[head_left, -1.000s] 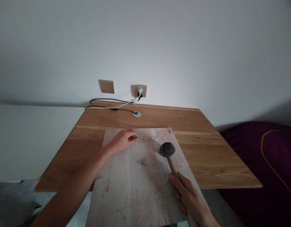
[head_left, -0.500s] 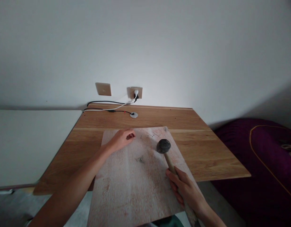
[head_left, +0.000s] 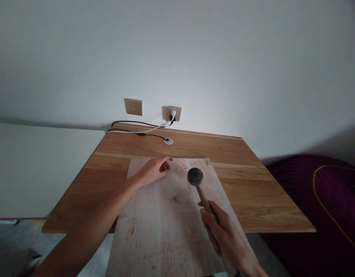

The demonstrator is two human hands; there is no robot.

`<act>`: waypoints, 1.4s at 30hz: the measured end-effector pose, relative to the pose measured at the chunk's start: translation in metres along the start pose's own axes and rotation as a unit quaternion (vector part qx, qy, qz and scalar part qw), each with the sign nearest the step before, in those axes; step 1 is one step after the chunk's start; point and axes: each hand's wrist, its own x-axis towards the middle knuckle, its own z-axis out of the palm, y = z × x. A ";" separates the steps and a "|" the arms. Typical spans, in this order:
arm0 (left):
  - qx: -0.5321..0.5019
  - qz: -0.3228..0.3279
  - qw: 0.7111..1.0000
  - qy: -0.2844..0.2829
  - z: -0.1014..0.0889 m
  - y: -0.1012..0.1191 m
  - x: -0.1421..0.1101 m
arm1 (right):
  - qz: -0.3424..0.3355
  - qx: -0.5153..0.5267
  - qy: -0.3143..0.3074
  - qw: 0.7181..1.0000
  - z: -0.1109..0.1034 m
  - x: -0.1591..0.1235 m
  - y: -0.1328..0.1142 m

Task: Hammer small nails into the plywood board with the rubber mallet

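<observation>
My right hand [head_left: 223,227] is wrapped round the wooden handle of a mallet [head_left: 204,200]. The mallet's dark round head [head_left: 195,176] is up above the far right part of a pale, worn wooden board [head_left: 154,234]. Over the board's far edge, my left hand [head_left: 156,169] has its index finger stretched out and the other fingers loosely curled, with a gap between them. I make out nothing held in it. To its right, small nails [head_left: 185,168] show near the far edge, partly hidden by the mallet head. A little heap of nails [head_left: 175,199] lies mid-board.
The board rests on a brown wooden tabletop [head_left: 261,200] against a white wall. Black and white cables [head_left: 143,132] run from a wall socket [head_left: 172,114] to a round cable grommet [head_left: 168,141]. A white surface [head_left: 42,173] adjoins on the left; a purple covered seat [head_left: 292,184] stands right.
My left hand's fingers have spread from a curled pose, with the index finger extended. The mallet head has shifted slightly left over the board. The view has tilted and shifted a little.
</observation>
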 end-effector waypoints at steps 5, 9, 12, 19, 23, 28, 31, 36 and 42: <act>-0.041 -0.008 0.999 -0.004 0.002 -0.003 0.000 | -0.047 0.035 -0.029 0.998 0.019 0.017 -0.042; -0.054 -0.004 0.998 -0.013 0.002 -0.001 0.000 | -0.047 0.067 -0.065 0.995 0.033 0.032 -0.049; -0.035 0.001 0.999 -0.008 0.000 0.001 0.000 | -0.031 0.081 -0.097 0.992 0.042 0.041 -0.042; -0.058 0.006 0.998 -0.009 -0.001 0.001 -0.001 | -0.026 0.089 -0.079 0.993 0.040 0.036 -0.036; -0.054 0.007 0.999 -0.002 0.002 -0.005 0.000 | -0.025 0.093 -0.055 0.994 0.035 0.035 -0.037; -0.053 -0.003 0.999 0.001 0.004 -0.006 0.002 | -0.022 0.094 -0.058 0.994 0.035 0.040 -0.036; -0.070 0.001 0.998 -0.003 0.003 -0.004 0.002 | -0.032 0.095 -0.064 0.993 0.036 0.040 -0.039; -0.062 0.009 0.998 -0.008 0.001 -0.001 0.001 | -0.046 0.093 -0.062 0.993 0.037 0.034 -0.048; -0.064 0.011 0.998 -0.003 0.002 0.000 0.003 | -0.036 0.093 -0.070 0.993 0.045 0.043 -0.040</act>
